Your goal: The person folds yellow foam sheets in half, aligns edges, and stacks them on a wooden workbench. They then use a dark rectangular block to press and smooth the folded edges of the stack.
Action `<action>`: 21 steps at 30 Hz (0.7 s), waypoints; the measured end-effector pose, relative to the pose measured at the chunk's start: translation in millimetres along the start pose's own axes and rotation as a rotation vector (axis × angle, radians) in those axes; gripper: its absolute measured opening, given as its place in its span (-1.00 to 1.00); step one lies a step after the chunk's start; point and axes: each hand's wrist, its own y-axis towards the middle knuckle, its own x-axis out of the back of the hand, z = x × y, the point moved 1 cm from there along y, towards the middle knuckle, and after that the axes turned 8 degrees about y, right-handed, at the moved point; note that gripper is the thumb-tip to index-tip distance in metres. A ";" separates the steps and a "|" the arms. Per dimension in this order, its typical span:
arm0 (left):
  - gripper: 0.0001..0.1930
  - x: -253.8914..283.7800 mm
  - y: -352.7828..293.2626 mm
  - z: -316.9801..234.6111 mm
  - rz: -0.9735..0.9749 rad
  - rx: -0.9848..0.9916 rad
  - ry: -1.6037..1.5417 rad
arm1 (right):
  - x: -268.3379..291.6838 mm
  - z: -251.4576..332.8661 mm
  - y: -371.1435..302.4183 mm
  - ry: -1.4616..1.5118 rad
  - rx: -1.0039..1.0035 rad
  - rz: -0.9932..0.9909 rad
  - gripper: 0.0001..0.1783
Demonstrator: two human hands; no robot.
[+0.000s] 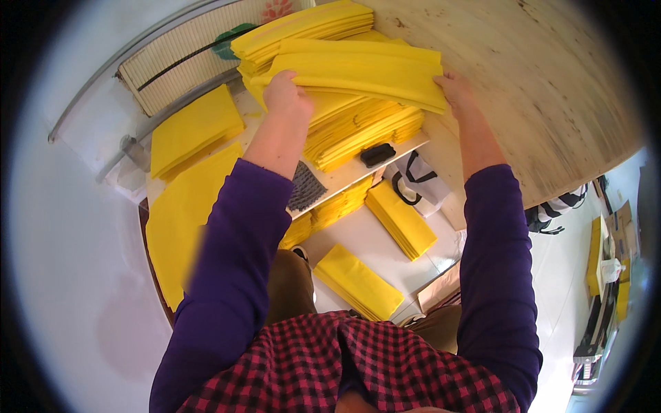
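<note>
Yellow stacks point(365, 132) lie on tabletop point(341, 176) and floor point(551, 275).

Held yellow piece point(361, 72): I am reading no words or numbers on it from my end.
Yellow stack point(303, 29): its top face is showing me no readable label.
Ribbed panel point(182, 55): it is carrying a red flower-like motif point(277, 9) and a green motif point(231, 44), and I am making out no letters there.
White bag point(434, 189): I am picking up no legible print.
Brown cardboard point(623, 230): it is sitting too small near the lens rim, so I am reading nothing on it.
</note>
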 end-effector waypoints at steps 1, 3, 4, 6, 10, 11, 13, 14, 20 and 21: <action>-0.69 2.5 -0.8 -2.6 -0.003 -0.016 0.023 | 0.7 -1.1 2.9 0.006 0.009 -0.023 -0.79; -0.68 7.6 -1.1 -5.9 -0.008 -0.048 0.066 | 4.3 -4.7 10.3 0.016 0.010 -0.055 -0.77; -0.68 9.4 -0.6 -5.8 0.003 -0.056 0.057 | 4.5 -5.5 17.1 0.020 0.001 -0.062 -0.75; -0.66 13.0 1.5 -4.9 0.022 -0.079 0.030 | 4.6 -8.0 29.3 0.048 -0.005 -0.077 -0.71; -0.65 23.1 6.4 -4.7 0.045 -0.091 0.093 | 1.4 -9.7 41.6 0.155 -0.036 -0.096 -0.64; -0.65 26.0 6.4 -5.2 0.057 -0.099 0.095 | -0.7 -8.9 42.8 0.195 -0.057 -0.093 -0.63; -0.65 29.9 5.0 -6.1 0.065 -0.104 0.118 | -4.6 -4.9 45.4 0.146 -0.041 -0.111 -0.66; -0.66 32.1 2.6 -5.9 0.061 -0.101 0.138 | -6.3 -3.5 46.5 0.127 -0.051 -0.143 -0.67; -0.70 34.0 -16.2 -10.9 0.131 -0.106 0.073 | -6.5 -0.8 51.3 0.268 -0.039 -0.125 -0.73; -0.64 33.3 -19.3 -12.2 0.133 -0.102 0.058 | -6.4 0.4 50.9 0.238 0.013 -0.090 -0.74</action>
